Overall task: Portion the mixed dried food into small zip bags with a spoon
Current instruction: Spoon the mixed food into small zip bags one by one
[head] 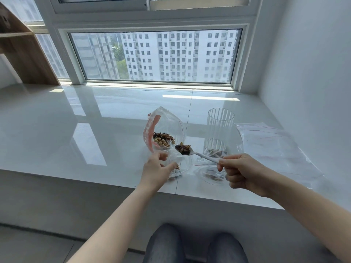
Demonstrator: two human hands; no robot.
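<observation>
right hand [240, 172] pinches spoon [191, 151], heaped, beside big bag [167, 128] on sill | left hand [156, 170] fingers around small bag [179, 165] mouth, grip unclear | risk: heap spills if spoon tilts; mouth may sag

Glossy white sill [95, 130], open food bag [165, 128], ribbed glass [218, 128], flat zip bags [269, 143]

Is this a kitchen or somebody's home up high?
Probably a flat high up: the window shows tall apartment blocks, and the white stone ledge under it serves as a table.
</observation>
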